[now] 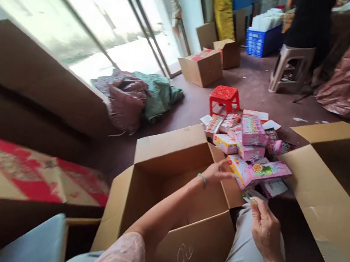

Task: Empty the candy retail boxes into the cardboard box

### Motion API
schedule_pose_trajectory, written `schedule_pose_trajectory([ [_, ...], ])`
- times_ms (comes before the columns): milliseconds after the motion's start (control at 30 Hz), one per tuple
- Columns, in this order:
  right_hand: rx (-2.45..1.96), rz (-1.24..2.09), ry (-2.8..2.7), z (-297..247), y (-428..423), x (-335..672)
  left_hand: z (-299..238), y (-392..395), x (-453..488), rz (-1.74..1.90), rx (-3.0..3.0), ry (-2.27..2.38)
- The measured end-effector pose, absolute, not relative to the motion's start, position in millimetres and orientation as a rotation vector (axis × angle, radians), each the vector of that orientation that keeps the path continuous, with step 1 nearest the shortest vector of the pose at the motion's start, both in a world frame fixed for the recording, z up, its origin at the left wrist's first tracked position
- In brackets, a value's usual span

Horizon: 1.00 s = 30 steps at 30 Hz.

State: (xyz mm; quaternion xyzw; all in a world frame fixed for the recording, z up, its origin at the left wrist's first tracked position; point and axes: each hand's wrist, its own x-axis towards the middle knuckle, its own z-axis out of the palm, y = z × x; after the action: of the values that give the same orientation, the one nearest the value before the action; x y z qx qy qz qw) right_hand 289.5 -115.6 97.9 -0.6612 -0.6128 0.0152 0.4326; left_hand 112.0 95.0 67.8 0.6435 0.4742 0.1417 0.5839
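My left hand [217,172] stretches over the right side of an open cardboard box [163,196], a beaded bracelet on its wrist. Its fingers are apart, close to a white, yellow and pink carton [238,167]; whether they touch it I cannot tell. Above my right knee, my right hand [265,226] is closed in a pinch, and whatever lies between thumb and finger is too small to make out. A pink carton with a fruit picture [269,171] lies just beyond it, on a heap of pink and white cartons [252,131].
Another open cardboard box [325,198] stands at the right. Behind the heap is a red stool [225,95]. Cardboard boxes [201,67], filled sacks [140,98] and a blue crate [262,40] stand farther back, near a person [309,23] on a stool.
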Motion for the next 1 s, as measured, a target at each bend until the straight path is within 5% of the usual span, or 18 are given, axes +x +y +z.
schedule_pose_trajectory([
  [133,-1.675,-0.113,-1.614,80.5,-122.9,305.5,43.4,-23.2,11.2,-0.217,2.011,1.218],
  [300,-1.626,-0.233,-1.684,69.2,-118.7,316.4,2.7,-84.2,-43.3,-0.557,1.835,1.543],
  [1000,-1.821,-0.085,-1.697,98.7,-97.9,270.0,75.2,159.8,-202.5,-0.037,1.972,2.374],
])
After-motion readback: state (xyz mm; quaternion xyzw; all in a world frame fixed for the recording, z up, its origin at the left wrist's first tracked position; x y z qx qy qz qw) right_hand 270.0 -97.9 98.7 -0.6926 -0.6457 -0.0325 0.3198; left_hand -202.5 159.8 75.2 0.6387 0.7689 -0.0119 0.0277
